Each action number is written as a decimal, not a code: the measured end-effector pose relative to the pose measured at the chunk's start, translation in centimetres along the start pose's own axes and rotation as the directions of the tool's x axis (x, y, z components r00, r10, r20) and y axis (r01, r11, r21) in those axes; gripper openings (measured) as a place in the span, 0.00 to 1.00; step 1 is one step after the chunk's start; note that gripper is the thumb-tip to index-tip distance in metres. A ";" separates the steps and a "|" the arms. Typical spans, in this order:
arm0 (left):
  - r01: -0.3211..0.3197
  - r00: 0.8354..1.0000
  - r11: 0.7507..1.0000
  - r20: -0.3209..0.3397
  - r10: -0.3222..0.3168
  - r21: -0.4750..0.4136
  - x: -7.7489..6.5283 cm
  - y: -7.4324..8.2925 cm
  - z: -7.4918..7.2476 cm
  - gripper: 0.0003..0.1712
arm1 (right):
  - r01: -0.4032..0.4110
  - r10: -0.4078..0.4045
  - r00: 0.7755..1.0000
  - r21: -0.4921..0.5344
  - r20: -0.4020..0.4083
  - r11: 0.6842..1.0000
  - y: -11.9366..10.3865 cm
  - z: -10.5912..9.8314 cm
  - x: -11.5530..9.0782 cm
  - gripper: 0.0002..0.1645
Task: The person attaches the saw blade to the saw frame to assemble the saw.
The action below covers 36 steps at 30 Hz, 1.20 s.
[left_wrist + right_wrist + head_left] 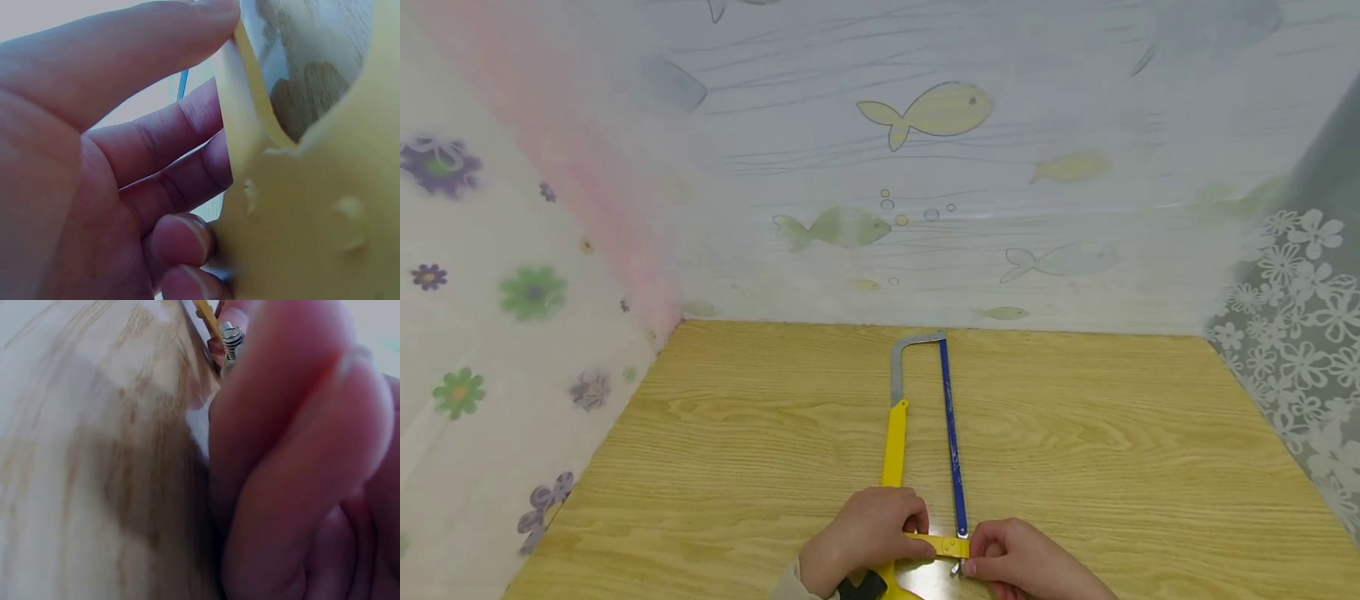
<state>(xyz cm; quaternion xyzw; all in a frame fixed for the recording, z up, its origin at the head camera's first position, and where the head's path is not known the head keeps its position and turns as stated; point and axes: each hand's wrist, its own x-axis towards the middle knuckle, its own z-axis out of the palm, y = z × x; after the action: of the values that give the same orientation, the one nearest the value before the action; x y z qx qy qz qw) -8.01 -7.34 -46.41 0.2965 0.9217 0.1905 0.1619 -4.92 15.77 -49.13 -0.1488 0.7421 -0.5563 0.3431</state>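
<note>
A hacksaw with a yellow and grey frame [894, 442] lies on the table, its far end pointing at the wall. Its blue blade [953, 450] runs along the right side, joined at both ends. My left hand [868, 529] grips the yellow crosspiece [950, 547] at the near end, thumb and fingers on either side. At the blade's near end, my right hand [1026, 558] pinches a small metal wing nut [957, 569], its fingers partly covering it. The right wrist view shows a threaded bolt [231, 339] beside curled fingers. Yellow handle metal [281, 237] fills much of the left wrist view.
The wood-grain tabletop [737, 433] extends around the saw. Behind it stands a pale wall covering with fish drawings [951, 112]. Flowered sheets hang at the left [460, 392] and right [1300, 358]. A black band [862, 586] sits at the left wrist.
</note>
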 end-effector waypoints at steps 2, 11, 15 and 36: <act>0.002 1.000 1.000 0.004 -0.002 -0.008 0.0 0.0 0.0 0.13 | -0.002 0.003 1.000 0.020 -0.002 1.000 -0.1 0.0 0.0 0.15; 0.022 0.999 1.000 0.027 -0.021 -0.021 -0.3 0.0 0.0 0.13 | -0.063 0.063 0.998 -0.009 -0.019 0.998 -0.4 0.3 0.0 0.17; 0.041 0.999 0.999 0.013 -0.041 -0.024 -0.7 -0.4 0.0 0.13 | -0.044 0.044 0.999 -0.014 0.002 0.999 -0.4 0.6 0.4 0.18; 0.018 1.000 0.999 0.025 -0.017 -0.030 0.0 0.1 -0.1 0.12 | -0.007 0.007 1.000 -0.023 0.000 1.000 -0.1 -0.2 0.0 0.14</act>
<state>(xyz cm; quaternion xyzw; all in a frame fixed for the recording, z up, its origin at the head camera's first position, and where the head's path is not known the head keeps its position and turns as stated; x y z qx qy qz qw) -8.04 -7.31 -46.29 0.2882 0.9193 0.1993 0.1793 -5.11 15.89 -48.99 -0.1503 0.7490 -0.5465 0.3431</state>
